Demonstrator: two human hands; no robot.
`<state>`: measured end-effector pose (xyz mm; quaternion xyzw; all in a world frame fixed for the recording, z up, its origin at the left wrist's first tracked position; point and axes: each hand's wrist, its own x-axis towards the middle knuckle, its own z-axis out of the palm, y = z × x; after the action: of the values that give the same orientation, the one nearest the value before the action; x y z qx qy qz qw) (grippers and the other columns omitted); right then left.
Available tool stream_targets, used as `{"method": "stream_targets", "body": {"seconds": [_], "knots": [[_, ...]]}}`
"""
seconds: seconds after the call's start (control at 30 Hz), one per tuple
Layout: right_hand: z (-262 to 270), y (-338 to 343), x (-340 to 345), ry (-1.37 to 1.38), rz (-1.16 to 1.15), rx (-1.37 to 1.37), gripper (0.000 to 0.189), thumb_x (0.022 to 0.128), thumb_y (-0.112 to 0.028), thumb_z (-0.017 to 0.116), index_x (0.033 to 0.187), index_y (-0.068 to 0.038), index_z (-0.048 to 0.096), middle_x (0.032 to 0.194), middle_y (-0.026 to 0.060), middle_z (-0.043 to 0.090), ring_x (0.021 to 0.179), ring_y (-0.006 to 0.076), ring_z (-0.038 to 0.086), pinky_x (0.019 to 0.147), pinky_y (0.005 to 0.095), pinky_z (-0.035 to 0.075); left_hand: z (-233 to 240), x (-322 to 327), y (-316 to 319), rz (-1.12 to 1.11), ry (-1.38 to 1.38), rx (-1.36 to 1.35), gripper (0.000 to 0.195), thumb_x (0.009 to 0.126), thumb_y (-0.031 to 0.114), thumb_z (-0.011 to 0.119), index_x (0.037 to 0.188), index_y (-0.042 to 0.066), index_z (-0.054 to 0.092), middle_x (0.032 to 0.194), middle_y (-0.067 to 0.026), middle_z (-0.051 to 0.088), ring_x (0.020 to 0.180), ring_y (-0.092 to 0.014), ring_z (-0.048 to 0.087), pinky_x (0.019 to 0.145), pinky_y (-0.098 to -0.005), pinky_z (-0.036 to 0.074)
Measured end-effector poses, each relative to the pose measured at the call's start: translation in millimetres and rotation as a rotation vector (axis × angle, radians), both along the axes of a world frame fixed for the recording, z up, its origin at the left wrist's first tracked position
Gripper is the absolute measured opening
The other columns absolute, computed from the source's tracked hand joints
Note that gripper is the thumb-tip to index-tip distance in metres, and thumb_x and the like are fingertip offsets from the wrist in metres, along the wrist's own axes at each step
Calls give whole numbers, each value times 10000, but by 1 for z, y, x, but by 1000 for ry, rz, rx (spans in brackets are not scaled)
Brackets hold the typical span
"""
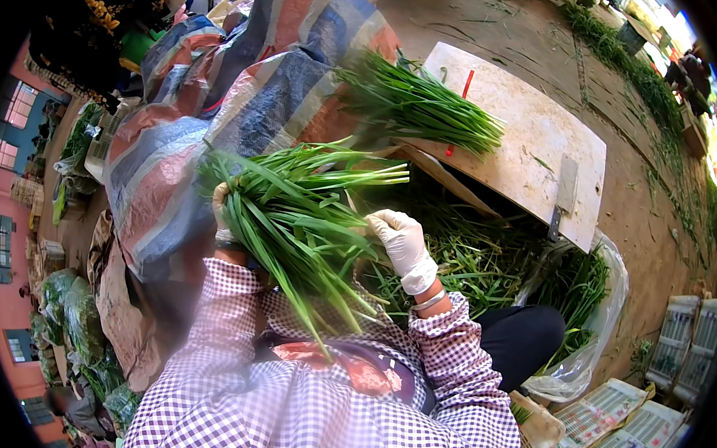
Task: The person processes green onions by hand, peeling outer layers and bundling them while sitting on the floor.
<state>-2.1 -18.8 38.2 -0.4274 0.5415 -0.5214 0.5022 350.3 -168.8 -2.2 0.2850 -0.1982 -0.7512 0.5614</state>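
Observation:
My left hand (pixel 221 209), in a pale glove, is closed around a loose bunch of long green leafy stalks (pixel 292 201), like garlic chives. The leaves hide most of its fingers. My gloved right hand (pixel 397 239) pinches at the right side of the bunch, its fingertips together by a stalk. Another bunch of green stalks (pixel 433 105) lies across the far-left part of a white board (pixel 524 135), over a red strip (pixel 468 86). A cleaver (pixel 566 190) rests near the board's right end, its dark handle over the edge.
A striped woven plastic sheet (pixel 268 89) covers a heap at the left. Below the board are loose leaves and trimmings (pixel 473 262), with a clear plastic bag (pixel 613 283) beside them. Plastic crates (pixel 605 418) stand at lower right. People are at the upper edges and lower left.

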Motion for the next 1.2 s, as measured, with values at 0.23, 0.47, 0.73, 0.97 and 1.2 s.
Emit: {"method": "stream_targets", "body": {"seconds": [0.23, 0.47, 0.73, 0.97, 1.2], "knots": [[18, -11, -3, -562, 86, 247, 90, 942, -58, 597, 905, 14, 637, 831, 69, 661, 730, 124, 653, 654, 243, 531, 5, 3, -1, -46, 80, -51, 340, 909, 342, 534, 1029, 56, 672, 1045, -121, 704, 964, -301, 662, 933, -478, 516], [-26, -11, 14, -215, -119, 209, 93, 887, -90, 634, 877, 0, 656, 785, 67, 672, 693, 154, 657, 644, 278, 513, -4, 5, -5, -112, 141, -158, 302, 906, 357, 517, 938, 66, 587, 998, -112, 649, 960, -291, 615, 942, -487, 486], [-48, -5, 21, 352, -304, -13, 139, 855, -111, 680, 824, 20, 647, 723, 98, 668, 640, 145, 605, 615, 296, 480, 11, -14, 1, -64, 173, -150, 236, 879, 286, 517, 829, 62, 572, 862, -82, 632, 841, -243, 602, 860, -418, 499], [-61, -2, 23, 341, -310, 46, 167, 856, -141, 684, 842, 24, 657, 733, 106, 677, 654, 152, 614, 626, 306, 485, 22, -24, 8, 3, 100, -115, 206, 854, 230, 506, 778, 50, 572, 791, -67, 614, 770, -197, 581, 799, -350, 491], [-87, 12, -4, 382, -413, 153, 165, 842, -148, 716, 841, 12, 676, 732, 88, 682, 656, 138, 601, 636, 301, 488, 2, -9, 1, -70, 178, -135, 253, 878, 295, 529, 891, 51, 598, 933, -99, 664, 905, -277, 631, 913, -455, 507]]}}
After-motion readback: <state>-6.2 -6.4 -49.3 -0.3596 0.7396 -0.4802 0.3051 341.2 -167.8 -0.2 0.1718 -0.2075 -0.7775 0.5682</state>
